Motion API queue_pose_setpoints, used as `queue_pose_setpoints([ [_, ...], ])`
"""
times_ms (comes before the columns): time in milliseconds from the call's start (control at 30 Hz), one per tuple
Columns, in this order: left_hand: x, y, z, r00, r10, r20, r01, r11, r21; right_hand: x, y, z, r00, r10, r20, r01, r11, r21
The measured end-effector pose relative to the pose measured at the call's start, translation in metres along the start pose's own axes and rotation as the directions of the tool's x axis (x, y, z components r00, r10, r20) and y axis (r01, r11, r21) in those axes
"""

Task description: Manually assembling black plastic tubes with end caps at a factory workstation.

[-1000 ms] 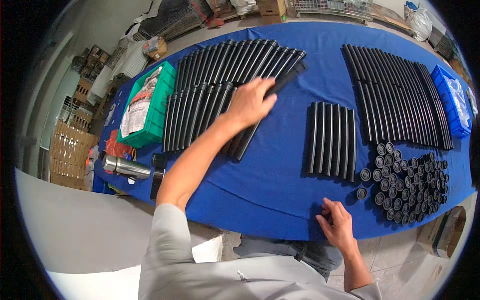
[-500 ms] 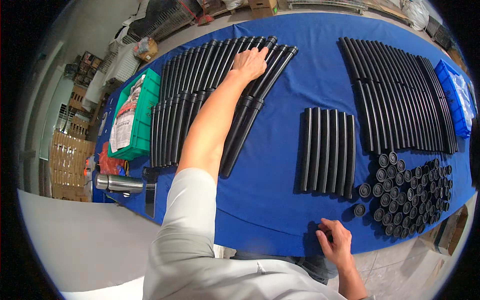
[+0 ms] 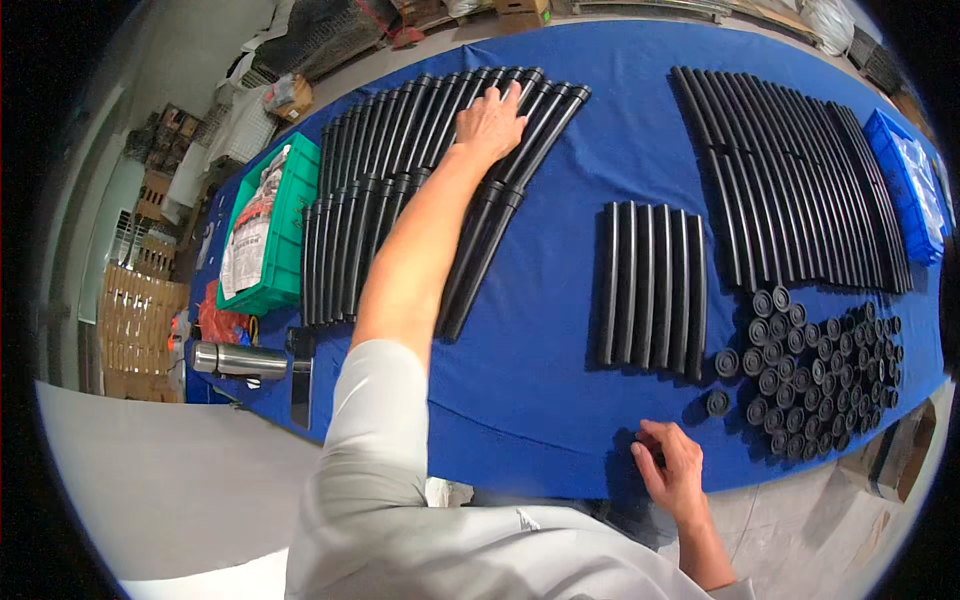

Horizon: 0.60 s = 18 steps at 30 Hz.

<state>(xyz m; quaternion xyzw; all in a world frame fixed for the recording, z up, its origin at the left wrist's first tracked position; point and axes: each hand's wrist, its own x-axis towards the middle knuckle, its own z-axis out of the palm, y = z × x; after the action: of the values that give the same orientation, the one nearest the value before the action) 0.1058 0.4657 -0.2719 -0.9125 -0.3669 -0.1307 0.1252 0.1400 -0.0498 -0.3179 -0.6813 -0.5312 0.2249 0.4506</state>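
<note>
My left hand reaches to the far end of a fanned group of black capped tubes. Its fingers are stretched and apart over the tubes' far ends, touching or just above them; I cannot tell which. Down by the near table edge, my right hand is curled, thumb toward fingers, around something dark that is mostly hidden. Ahead of it lie several loose black tubes in a row. Round black caps cluster to its right, with a single cap standing apart from the cluster.
More black tubes lie in two rows at the right, beside a blue bin. At the left stand a green crate with newspaper, a steel flask and a phone. Blue cloth covers the table.
My left hand has shifted slightly left, its fingers lifting and spreading from a closed hold at a tube's end. My right hand stays curled in place. The whole view has shifted slightly.
</note>
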Motion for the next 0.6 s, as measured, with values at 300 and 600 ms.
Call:
queue_pose_setpoints([
  [300, -0.236, 0.057, -0.098, 0.928, 0.285, -0.238, -0.364, 0.823, -0.435, -0.013, -0.004, -0.002, 0.988, -0.119, -0.103, 0.104, 0.985, -0.139],
  [600, -0.479, 0.012, -0.119, 0.998, -0.036, 0.056, 0.058, 0.893, -0.446, -0.038, 0.009, 0.009, 0.925, -0.373, -0.073, 0.281, 0.8, -0.53],
])
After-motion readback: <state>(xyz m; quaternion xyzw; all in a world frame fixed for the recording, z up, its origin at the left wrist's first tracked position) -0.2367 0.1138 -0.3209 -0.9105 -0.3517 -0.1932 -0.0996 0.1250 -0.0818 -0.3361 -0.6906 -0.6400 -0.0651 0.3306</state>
